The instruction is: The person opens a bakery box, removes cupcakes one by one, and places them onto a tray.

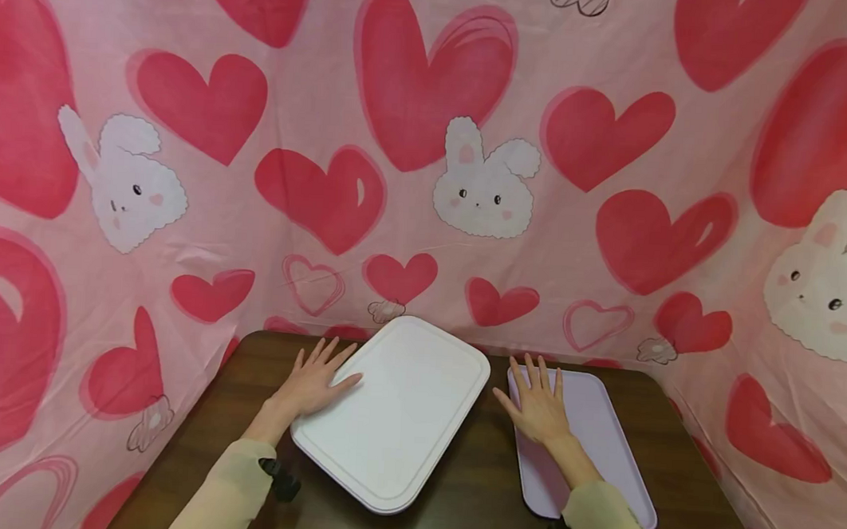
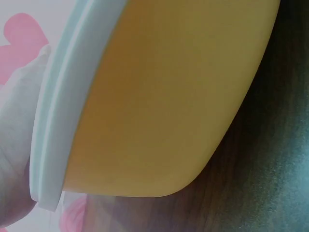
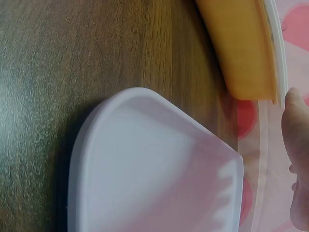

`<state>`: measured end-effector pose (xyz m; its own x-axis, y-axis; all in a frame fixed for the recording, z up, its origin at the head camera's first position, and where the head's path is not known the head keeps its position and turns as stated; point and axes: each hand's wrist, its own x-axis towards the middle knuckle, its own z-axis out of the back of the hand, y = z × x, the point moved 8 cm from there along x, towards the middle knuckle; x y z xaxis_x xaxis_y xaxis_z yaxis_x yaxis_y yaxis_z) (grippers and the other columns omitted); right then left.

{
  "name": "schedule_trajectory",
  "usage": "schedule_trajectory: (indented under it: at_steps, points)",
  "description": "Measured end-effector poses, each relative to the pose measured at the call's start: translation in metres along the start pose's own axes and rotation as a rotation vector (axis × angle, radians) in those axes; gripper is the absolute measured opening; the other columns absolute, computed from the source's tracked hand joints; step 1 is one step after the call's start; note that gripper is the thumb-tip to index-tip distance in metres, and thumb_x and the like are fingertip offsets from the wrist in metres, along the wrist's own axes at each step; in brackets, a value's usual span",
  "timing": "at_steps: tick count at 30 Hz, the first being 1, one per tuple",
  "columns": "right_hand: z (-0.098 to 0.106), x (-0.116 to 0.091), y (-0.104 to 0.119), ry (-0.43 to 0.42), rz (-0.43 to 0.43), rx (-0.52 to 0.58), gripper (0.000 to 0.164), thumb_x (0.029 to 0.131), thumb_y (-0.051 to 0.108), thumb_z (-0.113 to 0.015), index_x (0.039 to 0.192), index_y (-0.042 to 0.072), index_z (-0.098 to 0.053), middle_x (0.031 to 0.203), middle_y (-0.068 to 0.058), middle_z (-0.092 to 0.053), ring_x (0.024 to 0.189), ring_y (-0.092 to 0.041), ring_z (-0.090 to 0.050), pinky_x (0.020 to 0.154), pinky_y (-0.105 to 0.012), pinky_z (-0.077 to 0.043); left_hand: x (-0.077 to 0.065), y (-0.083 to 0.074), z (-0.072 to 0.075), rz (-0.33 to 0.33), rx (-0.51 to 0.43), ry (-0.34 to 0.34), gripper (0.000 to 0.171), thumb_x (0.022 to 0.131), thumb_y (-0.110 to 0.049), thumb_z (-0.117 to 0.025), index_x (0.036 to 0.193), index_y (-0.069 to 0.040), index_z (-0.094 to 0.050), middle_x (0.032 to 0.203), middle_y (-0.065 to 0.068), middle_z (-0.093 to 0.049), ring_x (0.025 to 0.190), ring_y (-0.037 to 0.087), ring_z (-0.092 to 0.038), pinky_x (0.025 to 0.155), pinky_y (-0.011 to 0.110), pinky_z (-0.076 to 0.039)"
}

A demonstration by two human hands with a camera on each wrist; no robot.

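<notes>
A storage box with a white rounded lid point(image 1: 401, 415) stands at an angle in the middle of the table. Its orange-yellow side wall point(image 2: 159, 96) fills much of the left wrist view. My left hand point(image 1: 312, 384) lies at the lid's left edge, fingers spread, thumb over the top. To the right is a shallow lavender tray point(image 1: 618, 458) with a raised rim. Above its far left part my right hand point(image 1: 540, 410) is spread palm down, and it casts finger shadows inside the tray. The right wrist view shows that hand above the tray, nothing in it.
The dark brown wooden table point(image 1: 480, 475) shows between the box and the tray. Behind and on both sides hangs a pink cloth point(image 1: 458, 298) printed with red hearts and white rabbits, close to the table's edges. Dark wrist cameras sit at both cuffs.
</notes>
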<state>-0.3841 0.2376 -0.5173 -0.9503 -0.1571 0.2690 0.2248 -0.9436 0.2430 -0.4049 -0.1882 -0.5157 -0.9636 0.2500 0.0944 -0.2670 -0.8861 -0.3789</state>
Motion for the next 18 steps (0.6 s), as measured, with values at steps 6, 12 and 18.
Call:
schedule_trajectory:
  at_steps: [6, 12, 18]
  points:
    - [-0.002, -0.001, 0.0, 0.002, -0.021, 0.012, 0.083, 0.107, 0.054, -0.059, 0.172, 0.008, -0.036, 0.178, -0.029, -0.031, 0.168, -0.054, -0.02, 0.133, -0.081, -0.008, 0.001, 0.001, -0.001, 0.004, 0.0, -0.005, 0.084, 0.104, -0.07, -0.054, 0.173, -0.026, -0.036, 0.182, 0.023, -0.026, 0.169, 0.054, -0.017, 0.132, 0.083, -0.008]
    - [-0.001, -0.006, 0.003, -0.036, -0.061, 0.06, 0.083, 0.108, 0.05, -0.06, 0.171, 0.003, -0.034, 0.174, -0.032, -0.035, 0.165, -0.058, -0.024, 0.13, -0.084, -0.012, 0.001, 0.003, -0.001, 0.019, -0.035, 0.029, 0.085, 0.105, -0.07, -0.051, 0.175, -0.025, -0.032, 0.181, 0.023, -0.027, 0.169, 0.053, -0.019, 0.133, 0.082, -0.009]
    - [-0.004, -0.01, 0.013, -0.021, -0.09, 0.085, 0.082, 0.11, 0.051, -0.057, 0.171, 0.002, -0.033, 0.175, -0.033, -0.034, 0.164, -0.059, -0.025, 0.13, -0.084, -0.013, 0.0, 0.006, -0.002, 0.029, -0.037, 0.035, 0.087, 0.106, -0.071, -0.048, 0.176, -0.023, -0.029, 0.182, 0.023, -0.025, 0.17, 0.053, -0.017, 0.134, 0.081, -0.008]
